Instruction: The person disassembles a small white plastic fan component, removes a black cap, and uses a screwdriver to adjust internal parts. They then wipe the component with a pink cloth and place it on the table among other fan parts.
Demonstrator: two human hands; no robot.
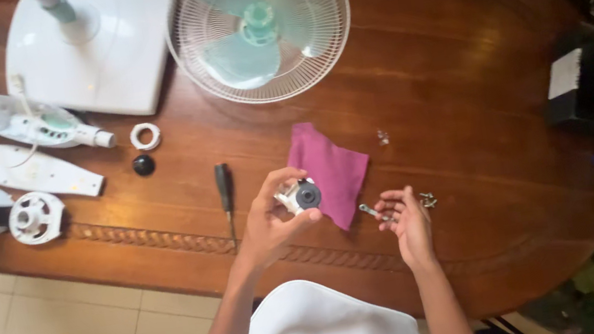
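Left hand raised, fingers curled in a grip. Right hand lower, palm up, fingers loosely pinched.

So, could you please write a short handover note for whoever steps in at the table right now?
Left hand: holds up a small white part with a dark round knob.
Right hand: fingertips on small metal screws by the magenta cloth.
On the wooden table: screwdriver, fan guard with blades, white base, black cap, white ring.
Fan lies in pieces; nothing reassembled.
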